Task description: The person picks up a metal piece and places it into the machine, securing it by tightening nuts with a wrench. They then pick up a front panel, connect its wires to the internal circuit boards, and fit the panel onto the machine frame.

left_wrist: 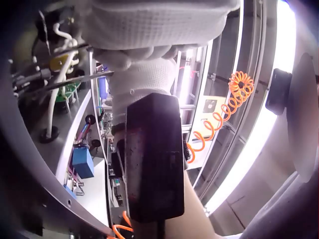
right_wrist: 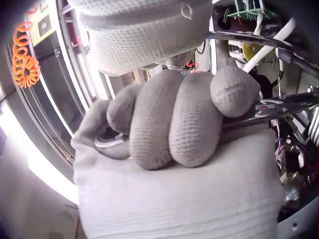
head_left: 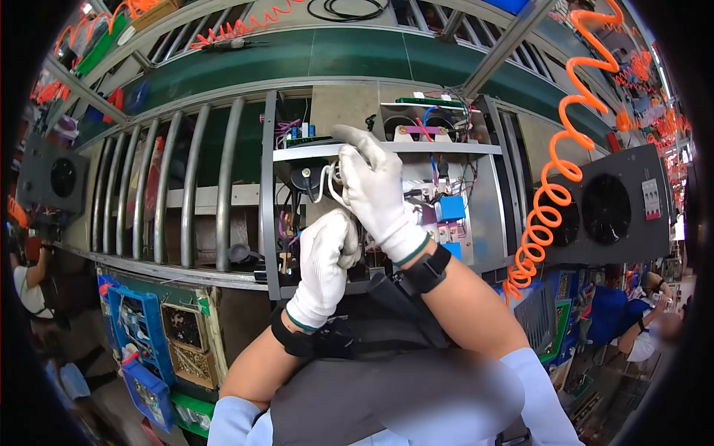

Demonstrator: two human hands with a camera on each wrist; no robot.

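Both hands wear white knit gloves over an open metal chassis (head_left: 476, 148). The left hand (head_left: 323, 256) is low at the front side; in the right wrist view its fingers (right_wrist: 194, 129) curl round a dark, glossy rod-like thing (right_wrist: 284, 107) that sticks out past the index side. I cannot tell its kind. Above and to the right, the right hand (head_left: 375, 189) reaches over the chassis divider, its fingertips beside white cables (head_left: 324, 186) near a round black part. What lies under its fingers is hidden. Blue blocks (head_left: 450, 209) sit inside, right of the right hand.
Metal rollers (head_left: 175, 186) lie left of the chassis. An orange coiled hose (head_left: 558, 178) hangs at the right, in front of a dark cabinet with fans (head_left: 606, 208). Parts bins (head_left: 137, 320) stand at the lower left. A green conveyor surface (head_left: 357, 56) runs behind.
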